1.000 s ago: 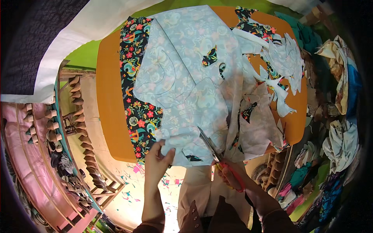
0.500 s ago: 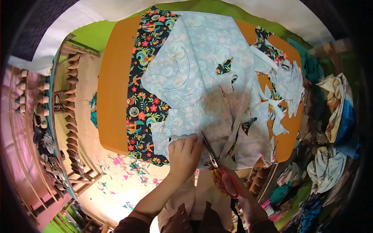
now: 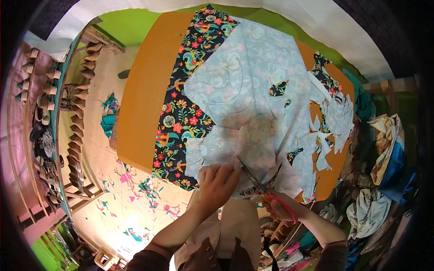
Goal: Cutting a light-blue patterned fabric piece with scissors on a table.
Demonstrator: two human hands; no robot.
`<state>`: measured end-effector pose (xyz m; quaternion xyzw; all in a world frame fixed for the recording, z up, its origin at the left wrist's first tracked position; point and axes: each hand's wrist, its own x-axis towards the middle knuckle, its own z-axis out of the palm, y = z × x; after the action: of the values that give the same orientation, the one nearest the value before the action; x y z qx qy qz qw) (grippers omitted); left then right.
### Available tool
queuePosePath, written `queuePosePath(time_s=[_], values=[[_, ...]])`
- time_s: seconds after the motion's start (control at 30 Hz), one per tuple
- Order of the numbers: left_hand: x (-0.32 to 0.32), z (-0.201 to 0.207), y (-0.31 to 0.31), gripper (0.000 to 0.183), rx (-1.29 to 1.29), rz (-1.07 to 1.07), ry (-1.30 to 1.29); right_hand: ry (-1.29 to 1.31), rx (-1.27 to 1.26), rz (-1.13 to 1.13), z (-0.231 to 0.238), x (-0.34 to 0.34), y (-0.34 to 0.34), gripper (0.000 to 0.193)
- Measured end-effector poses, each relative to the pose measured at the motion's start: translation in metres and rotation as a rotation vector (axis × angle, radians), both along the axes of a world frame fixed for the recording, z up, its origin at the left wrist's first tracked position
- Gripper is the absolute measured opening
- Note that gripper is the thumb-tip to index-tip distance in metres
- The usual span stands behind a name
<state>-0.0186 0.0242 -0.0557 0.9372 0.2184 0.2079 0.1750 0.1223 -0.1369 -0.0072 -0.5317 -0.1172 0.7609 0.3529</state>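
Note:
A dark floral cloth (image 3: pixel 193 121) with a pale blue-grey reverse side lies over the orange-brown table, its left strip showing the flowered face. Thin curved lines are drawn on the pale side. My left hand (image 3: pixel 219 184) rests at the near edge of the cloth, fingers curled and pressed together on it; the fingertips are partly hidden. Just to its right, my right hand (image 3: pixel 276 207) grips the red handles of a pair of scissors (image 3: pixel 253 177). The blades are spread apart at the near part of the cloth, one tip close to my left fingers.
Torn cloth scraps (image 3: pixel 337 118) lie on the right of the orange-brown table (image 3: pixel 143 86). Shoe lasts (image 3: pixel 77 131) line racks at the left. Bright snippets (image 3: pixel 127 177) litter the floor. Heaped fabrics (image 3: pixel 370 212) stand at the right.
The scissor blades have spread wider, and my right hand has moved slightly right and down. My left hand stays on the cloth. The whole view has tilted a little.

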Motion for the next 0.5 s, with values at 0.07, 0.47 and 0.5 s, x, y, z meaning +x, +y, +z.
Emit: queuePosePath(time_s=[0.07,0.47,0.5], values=[[-0.004,-0.001,-0.001,0.027,-0.012,0.006,0.002,-0.068,0.013,0.027,-0.001,0.001,0.003,0.081],[-0.013,-0.008,0.003,0.029,-0.105,0.021,-0.030,-0.176,0.041,0.055,-0.007,-0.006,0.004,0.061],[-0.012,-0.007,0.004,0.029,-0.105,0.035,-0.042,-0.095,0.001,0.000,-0.010,-0.008,0.002,0.065]])
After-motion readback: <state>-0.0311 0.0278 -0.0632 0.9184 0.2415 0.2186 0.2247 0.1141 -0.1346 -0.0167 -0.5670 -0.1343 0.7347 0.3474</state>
